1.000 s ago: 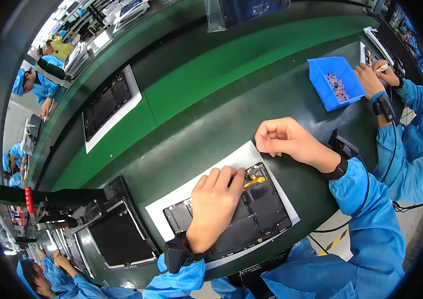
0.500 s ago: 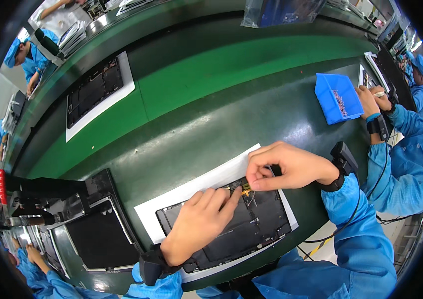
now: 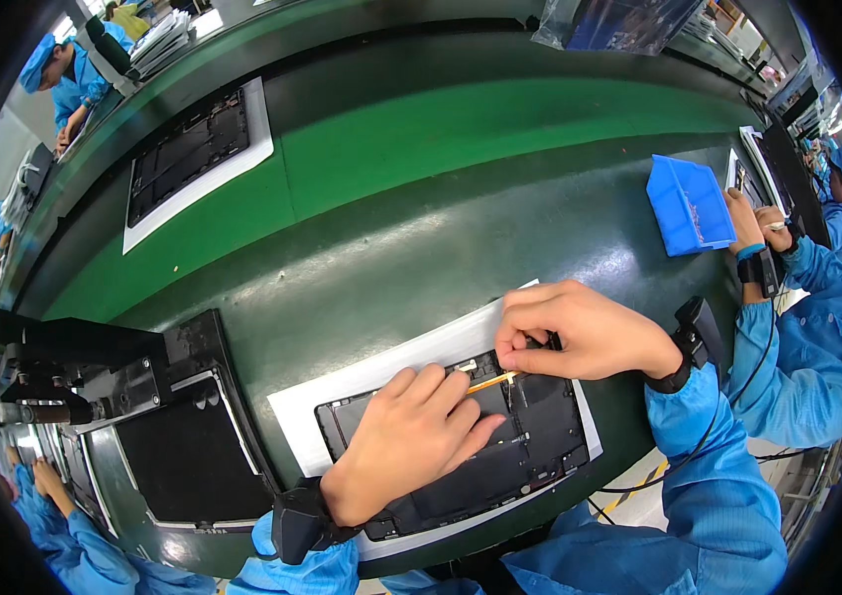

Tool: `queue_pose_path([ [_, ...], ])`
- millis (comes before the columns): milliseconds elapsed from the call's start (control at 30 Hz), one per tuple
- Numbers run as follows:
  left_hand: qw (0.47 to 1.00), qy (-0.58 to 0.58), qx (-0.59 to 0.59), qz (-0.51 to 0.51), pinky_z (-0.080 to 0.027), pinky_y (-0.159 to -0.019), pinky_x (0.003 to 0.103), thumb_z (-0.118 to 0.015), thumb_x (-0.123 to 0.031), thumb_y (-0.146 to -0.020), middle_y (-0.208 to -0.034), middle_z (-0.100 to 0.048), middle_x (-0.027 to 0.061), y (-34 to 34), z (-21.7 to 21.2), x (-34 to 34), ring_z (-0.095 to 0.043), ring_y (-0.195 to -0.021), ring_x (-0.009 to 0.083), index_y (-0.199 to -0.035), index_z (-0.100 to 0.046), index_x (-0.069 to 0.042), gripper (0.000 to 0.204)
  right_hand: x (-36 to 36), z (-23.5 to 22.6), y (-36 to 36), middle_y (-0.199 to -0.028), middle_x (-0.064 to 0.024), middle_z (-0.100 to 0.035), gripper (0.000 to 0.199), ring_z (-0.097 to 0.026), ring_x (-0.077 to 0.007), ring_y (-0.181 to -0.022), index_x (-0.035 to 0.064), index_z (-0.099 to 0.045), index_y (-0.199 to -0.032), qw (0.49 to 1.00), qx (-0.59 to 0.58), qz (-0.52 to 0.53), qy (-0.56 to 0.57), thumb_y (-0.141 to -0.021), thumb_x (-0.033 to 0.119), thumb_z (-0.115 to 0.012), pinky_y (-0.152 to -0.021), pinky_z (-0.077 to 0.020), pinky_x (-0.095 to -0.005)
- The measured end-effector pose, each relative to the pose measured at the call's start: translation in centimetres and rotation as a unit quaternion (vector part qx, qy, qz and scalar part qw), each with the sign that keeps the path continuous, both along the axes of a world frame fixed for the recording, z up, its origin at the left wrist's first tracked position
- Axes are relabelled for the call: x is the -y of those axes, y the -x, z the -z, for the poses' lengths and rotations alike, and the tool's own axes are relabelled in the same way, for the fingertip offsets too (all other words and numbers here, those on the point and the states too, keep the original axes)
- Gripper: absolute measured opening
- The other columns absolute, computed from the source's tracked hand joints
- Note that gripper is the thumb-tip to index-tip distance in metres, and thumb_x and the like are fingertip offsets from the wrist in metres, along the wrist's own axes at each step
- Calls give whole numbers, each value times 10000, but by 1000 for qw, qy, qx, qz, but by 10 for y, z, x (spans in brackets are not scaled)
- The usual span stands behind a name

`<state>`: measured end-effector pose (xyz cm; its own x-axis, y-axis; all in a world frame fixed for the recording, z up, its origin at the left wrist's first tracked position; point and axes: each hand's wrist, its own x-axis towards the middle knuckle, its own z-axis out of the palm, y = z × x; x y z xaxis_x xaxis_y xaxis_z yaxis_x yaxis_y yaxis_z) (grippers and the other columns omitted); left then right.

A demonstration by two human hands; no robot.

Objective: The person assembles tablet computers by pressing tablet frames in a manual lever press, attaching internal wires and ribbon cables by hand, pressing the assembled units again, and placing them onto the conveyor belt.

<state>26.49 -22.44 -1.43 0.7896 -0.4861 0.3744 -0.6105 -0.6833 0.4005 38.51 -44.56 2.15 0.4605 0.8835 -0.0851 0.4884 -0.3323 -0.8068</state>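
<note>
Low in the centre of the frame, an opened dark laptop base is seen lying on a white tray on the green bench. The left hand is pressed flat on it, its grip open and holding nothing. The right hand is pinched shut on a thin orange strip at the base's upper edge.

Green tabletop w/ darker band; black laptop base on white tray; orange strip; blue bin.
</note>
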Motion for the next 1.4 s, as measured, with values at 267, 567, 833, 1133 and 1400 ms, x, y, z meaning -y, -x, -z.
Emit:
queue_pose_path([
  [267,999,-27,27,-3,-462,-674,326,-802,-239,-814,-832,-538,35,-1,5,1,-530,-765,205,-773,-621,-86,241,-1,19,12,-866,-78,-609,84,-653,-282,-784,68,-653,-897,981,179,42,-67,-873,109,-722,-657,-509,-398],
  [567,1000,-28,14,1,-461,-683,329,-793,-234,-825,-838,-542,41,-2,5,1,-535,-774,212,-794,-625,-85,226,0,25,15,-834,-39,-564,133,-627,-241,-754,94,-673,-903,948,299,28,-104,-800,123,-751,-623,-512,-370],
  [833,999,-33,0,-1,-470,-689,336,-797,-218,-816,-826,-533,44,-2,2,1,-535,-775,220,-790,-626,-81,221,4,14,24,-863,-11,-549,211,-601,-180,-777,88,-661,-902,921,389,-30,-26,-734,169,-761,-615,-498,-347],
  [1133,1000,-25,14,5,-482,-680,346,-799,-208,-807,-812,-524,49,-4,2,4,-536,-765,224,-780,-613,-78,228,15,23,33,-831,-16,-591,270,-598,-179,-717,85,-730,-1012,908,396,60,-122,-745,100,-766,-559,-483,-306],
  [1400,999,-29,22,2,-478,-674,344,-796,-209,-814,-810,-518,53,-3,3,2,-534,-759,225,-776,-608,-79,232,4,28,22,-823,-29,-607,210,-616,-199,-689,80,-734,-994,945,280,84,-148,-790,84,-786,-547,-479,-332],
])
